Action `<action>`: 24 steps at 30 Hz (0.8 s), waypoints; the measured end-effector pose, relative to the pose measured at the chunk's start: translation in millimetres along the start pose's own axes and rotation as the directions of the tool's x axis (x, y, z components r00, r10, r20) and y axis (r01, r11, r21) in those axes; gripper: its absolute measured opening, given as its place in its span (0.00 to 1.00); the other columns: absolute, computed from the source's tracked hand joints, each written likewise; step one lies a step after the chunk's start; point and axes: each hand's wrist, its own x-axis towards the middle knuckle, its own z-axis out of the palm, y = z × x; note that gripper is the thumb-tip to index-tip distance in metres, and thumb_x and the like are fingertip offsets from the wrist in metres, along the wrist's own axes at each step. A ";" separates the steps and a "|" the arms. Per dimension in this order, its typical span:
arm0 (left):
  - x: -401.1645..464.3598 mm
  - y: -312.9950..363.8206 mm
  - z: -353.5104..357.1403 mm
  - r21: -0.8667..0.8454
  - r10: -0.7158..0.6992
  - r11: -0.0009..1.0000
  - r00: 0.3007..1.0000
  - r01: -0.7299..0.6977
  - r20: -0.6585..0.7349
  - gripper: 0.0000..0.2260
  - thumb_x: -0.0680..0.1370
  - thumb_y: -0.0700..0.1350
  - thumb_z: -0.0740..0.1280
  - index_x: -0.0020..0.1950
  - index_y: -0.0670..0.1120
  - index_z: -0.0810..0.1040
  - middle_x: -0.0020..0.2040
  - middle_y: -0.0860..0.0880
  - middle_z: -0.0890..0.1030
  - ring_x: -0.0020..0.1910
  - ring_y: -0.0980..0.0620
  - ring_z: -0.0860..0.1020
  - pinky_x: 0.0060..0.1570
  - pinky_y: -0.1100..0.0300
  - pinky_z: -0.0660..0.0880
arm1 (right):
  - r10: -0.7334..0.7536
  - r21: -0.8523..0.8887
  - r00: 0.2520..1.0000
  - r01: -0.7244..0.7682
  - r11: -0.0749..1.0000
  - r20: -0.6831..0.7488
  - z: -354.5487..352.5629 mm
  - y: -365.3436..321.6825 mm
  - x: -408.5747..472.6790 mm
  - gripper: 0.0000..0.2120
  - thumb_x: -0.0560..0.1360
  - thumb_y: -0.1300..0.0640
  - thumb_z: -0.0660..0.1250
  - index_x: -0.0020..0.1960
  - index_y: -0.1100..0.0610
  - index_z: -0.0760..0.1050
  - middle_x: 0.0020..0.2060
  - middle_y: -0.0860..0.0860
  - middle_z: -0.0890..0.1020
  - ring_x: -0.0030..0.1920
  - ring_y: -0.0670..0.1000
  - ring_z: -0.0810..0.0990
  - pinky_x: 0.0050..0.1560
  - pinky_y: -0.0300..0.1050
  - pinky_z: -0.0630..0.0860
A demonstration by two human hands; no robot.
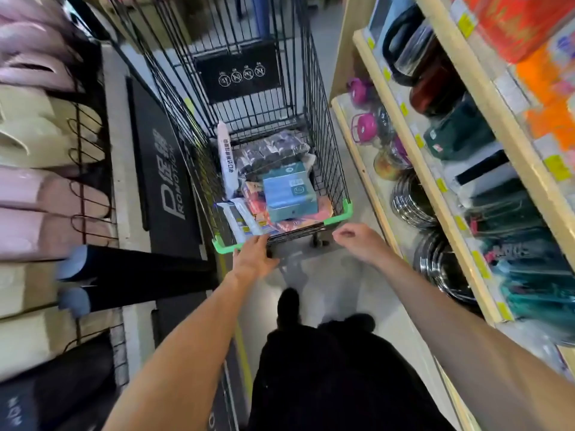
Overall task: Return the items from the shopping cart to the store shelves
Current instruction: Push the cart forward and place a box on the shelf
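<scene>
Head camera, looking down a narrow store aisle: a black wire shopping cart (249, 98) with green plastic corner guards stands straight ahead, between two displays. The person's left hand (253, 256) rests on the cart's near rim by the left green corner, fingers fairly straight and not wrapped around anything. The right hand (357, 241) hovers just beside the right green corner, fingers loosely curled, holding nothing. Inside the cart lie the goods: a teal-blue cardboard box (289, 194) on top of colourful flat packets, a dark plastic-wrapped bundle (270, 154) behind it, and a white printed tube (225, 157) leaning against the left wall. Pale wooden store shelves (448, 188) on the right hold bags and steel pots; pink and beige slippers (40, 194) hang on the left.
</scene>
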 end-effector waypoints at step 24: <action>-166.6 24.6 166.5 0.227 -0.212 0.950 0.976 0.216 -0.043 0.34 0.79 0.38 0.59 0.82 0.46 0.46 0.82 0.46 0.47 0.81 0.45 0.44 0.76 0.41 0.52 | -0.254 -0.652 0.942 0.334 0.681 0.217 46.4 143.6 -114.5 0.37 0.77 0.67 0.60 0.77 0.39 0.55 0.76 0.54 0.65 0.79 0.63 0.51 0.76 0.63 0.49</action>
